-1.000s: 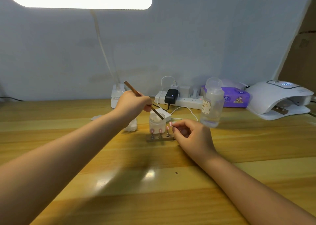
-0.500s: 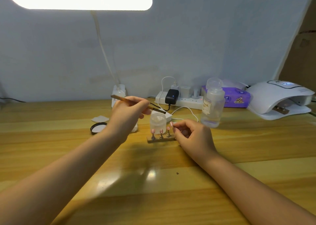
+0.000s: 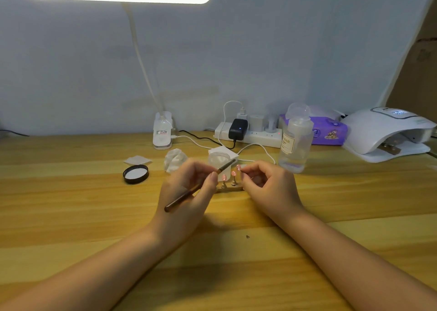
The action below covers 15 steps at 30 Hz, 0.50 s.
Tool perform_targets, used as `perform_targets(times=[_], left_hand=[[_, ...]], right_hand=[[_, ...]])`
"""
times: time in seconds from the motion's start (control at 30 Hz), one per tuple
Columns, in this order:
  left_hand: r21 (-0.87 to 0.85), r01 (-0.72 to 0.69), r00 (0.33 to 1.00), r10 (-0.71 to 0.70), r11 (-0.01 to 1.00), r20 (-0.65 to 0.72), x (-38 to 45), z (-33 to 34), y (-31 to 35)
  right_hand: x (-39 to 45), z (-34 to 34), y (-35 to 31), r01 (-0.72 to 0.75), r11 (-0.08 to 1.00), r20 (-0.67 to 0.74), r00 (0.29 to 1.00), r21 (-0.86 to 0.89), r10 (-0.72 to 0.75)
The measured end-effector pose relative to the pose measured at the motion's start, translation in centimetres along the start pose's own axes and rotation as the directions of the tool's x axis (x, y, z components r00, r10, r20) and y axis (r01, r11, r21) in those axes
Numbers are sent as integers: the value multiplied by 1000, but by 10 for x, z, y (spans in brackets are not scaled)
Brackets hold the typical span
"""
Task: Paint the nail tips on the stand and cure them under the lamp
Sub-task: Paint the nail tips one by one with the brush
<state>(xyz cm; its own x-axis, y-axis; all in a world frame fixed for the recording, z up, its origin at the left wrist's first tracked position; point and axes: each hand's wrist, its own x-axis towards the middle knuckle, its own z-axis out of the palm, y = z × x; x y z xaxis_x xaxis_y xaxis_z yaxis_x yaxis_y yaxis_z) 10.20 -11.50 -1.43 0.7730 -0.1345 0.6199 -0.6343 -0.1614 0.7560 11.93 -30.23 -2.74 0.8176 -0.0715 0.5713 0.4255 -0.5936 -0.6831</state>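
The left hand pinches the brush; the right hand, at 3 o'clock of the stand, pinches a nail tip. A slip may smear 3 tips.

Little readable text, only the bottle label.
The clear bottle carries a cream label with the word "NAIL" in dark capitals (the smaller lines under it are too fine to read). The white curing lamp has a lit blue display on top showing digits, blurred beyond reading. The desk lamp base bears a small sticker with illegible print. The purple wipes pack shows a cartoon picture and blurred writing.
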Motion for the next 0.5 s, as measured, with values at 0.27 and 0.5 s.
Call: perform_targets(times=[0.27, 0.5], left_hand=[[120, -145, 988, 137, 982, 75, -2, 0, -1], [139, -173, 983, 161, 975, 92, -3, -1, 0]], right_hand=[[0, -1, -1, 6, 1000, 9, 1000, -12, -6], [0, -2, -1, 20, 999, 10, 1000, -29, -20]])
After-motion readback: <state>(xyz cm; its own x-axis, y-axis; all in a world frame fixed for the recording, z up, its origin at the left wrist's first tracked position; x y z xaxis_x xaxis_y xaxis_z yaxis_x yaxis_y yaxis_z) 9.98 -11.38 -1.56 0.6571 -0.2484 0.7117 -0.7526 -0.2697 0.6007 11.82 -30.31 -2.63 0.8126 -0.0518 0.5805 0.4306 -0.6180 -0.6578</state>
